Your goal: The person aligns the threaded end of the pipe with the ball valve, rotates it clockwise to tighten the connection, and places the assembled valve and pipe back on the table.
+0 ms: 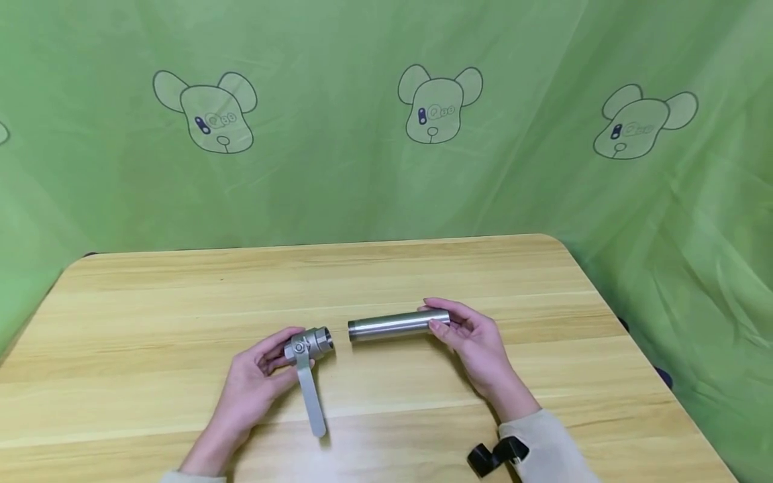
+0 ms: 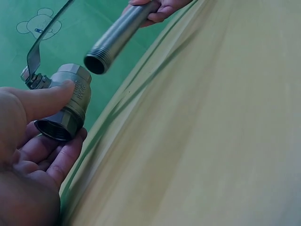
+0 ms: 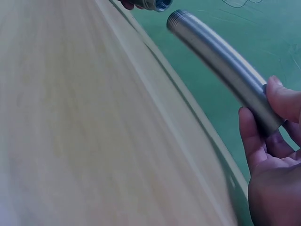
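My left hand [image 1: 253,386] holds a steel ball valve [image 1: 314,342] between thumb and fingers, its flat lever handle [image 1: 311,402] pointing toward me. The valve's open end faces right. In my right hand [image 1: 480,345] a straight metal pipe [image 1: 395,325] is gripped near its right end. The pipe's threaded end [image 2: 98,59] points at the valve, with a small gap between the two. Up close in the left wrist view, the valve body [image 2: 77,94] shows hexagonal ends and raised lettering. The right wrist view shows thumb and fingers pinching the pipe [image 3: 221,66] at its lower end.
A pale wood-grain table [image 1: 181,302] lies under both hands. Green fabric [image 1: 338,168] printed with bear heads hangs behind it and along the right. A black strap device [image 1: 496,456] sits on the right sleeve [image 1: 546,446].
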Demonstrator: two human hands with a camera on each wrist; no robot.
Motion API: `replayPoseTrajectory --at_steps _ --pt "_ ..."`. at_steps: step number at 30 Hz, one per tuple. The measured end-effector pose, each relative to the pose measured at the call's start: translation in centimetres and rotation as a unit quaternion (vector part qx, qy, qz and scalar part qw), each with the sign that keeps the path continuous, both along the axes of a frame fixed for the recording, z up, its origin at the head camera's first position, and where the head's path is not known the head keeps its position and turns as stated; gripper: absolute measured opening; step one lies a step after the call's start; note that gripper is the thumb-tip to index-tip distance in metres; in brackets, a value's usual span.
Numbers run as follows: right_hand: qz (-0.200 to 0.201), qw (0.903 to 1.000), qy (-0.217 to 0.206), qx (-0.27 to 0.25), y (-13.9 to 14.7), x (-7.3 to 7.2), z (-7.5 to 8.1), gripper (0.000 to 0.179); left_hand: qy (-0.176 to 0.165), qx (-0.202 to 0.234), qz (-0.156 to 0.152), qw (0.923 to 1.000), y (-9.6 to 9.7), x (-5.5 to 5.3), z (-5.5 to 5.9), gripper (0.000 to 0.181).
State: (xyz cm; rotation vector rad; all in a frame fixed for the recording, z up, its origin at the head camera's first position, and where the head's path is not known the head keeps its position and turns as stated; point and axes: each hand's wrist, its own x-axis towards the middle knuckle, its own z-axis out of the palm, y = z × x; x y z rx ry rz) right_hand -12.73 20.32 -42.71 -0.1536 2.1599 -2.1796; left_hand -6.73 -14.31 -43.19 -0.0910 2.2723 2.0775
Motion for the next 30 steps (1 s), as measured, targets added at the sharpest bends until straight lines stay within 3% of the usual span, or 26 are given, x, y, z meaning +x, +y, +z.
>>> replayPoseTrajectory --at_steps 6,17,26,30 --pt "0.012 0.9993 0.002 -0.034 -0.5 0.2 0.2 0.046 -0.014 -0.003 -0.008 0.9999 0.5 -0.1 0.0 0.066" --pt "0.035 0.9988 0.010 -0.034 -1.7 0.6 -0.1 0.045 0.005 -0.010 -0.018 0.9998 0.8 0.0 -0.1 0.063" --pt "0.027 0.9957 0.033 0.082 -1.8 0.5 -0.1 0.042 -0.011 -0.009 -0.021 0.9997 0.7 -0.1 -0.1 0.061" --pt "0.029 0.9944 0.011 0.101 -1.8 0.5 0.1 0.044 -0.012 -0.010 -0.019 0.9997 0.7 -0.1 -0.1 0.061"
